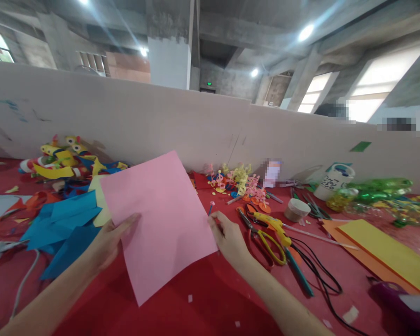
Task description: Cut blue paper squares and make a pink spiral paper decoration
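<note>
A pink sheet of paper (161, 219) is held up at a tilt above the red table. My left hand (114, 238) grips its left edge, thumb on the front and the other fingers mostly hidden behind. At the right edge, my right hand (229, 235) is closed with the fingertips pinching the paper. Scissors with yellow handles (271, 245) and a yellow glue gun (273, 224) lie just right of that hand. Blue paper pieces (65, 219) and a pale yellow sheet (103, 210) are beside my left hand.
Small pink and yellow paper figures (243, 182) stand behind the sheet. At right are a round tub (297, 210), a white container (334, 182), green plastic bottles (385, 189), yellow paper (385, 247) and a purple tool (399, 303). A white partition (196, 121) runs along the back.
</note>
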The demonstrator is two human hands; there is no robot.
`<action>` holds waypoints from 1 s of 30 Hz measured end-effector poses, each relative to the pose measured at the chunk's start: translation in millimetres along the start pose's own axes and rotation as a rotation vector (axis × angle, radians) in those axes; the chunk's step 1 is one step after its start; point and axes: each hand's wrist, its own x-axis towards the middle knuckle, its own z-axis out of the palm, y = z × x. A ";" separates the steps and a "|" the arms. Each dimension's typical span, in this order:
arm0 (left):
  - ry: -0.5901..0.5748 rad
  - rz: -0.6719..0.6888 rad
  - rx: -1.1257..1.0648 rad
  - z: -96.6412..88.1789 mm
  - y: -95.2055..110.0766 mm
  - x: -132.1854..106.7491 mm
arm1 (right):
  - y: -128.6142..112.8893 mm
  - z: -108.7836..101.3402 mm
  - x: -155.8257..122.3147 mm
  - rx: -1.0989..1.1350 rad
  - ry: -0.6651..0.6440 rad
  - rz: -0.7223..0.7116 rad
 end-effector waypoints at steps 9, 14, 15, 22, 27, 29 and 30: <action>0.069 0.019 0.017 -7.1 8.4 2.6 | 17.2 -64.1 11.5 -0.486 -0.112 0.049; 0.087 -0.002 -0.001 -8.6 14.4 3.3 | 48.6 -125.7 11.3 -0.670 -0.391 0.364; 0.084 -0.006 -0.003 -8.5 14.9 3.1 | 54.7 -129.6 10.4 -0.639 -0.462 0.436; 0.096 -0.022 0.023 -11.2 13.4 4.6 | 67.0 -115.7 5.6 -0.527 -0.531 0.545; 0.071 -0.010 0.024 -14.4 10.6 7.5 | 57.2 -117.8 8.4 -0.537 -0.477 0.467; 0.069 -0.009 0.027 -15.5 9.3 8.4 | 55.8 -121.2 10.2 -0.468 -0.455 0.442; 0.071 -0.008 0.030 -16.0 8.7 8.8 | 55.7 -122.5 10.9 -0.418 -0.431 0.438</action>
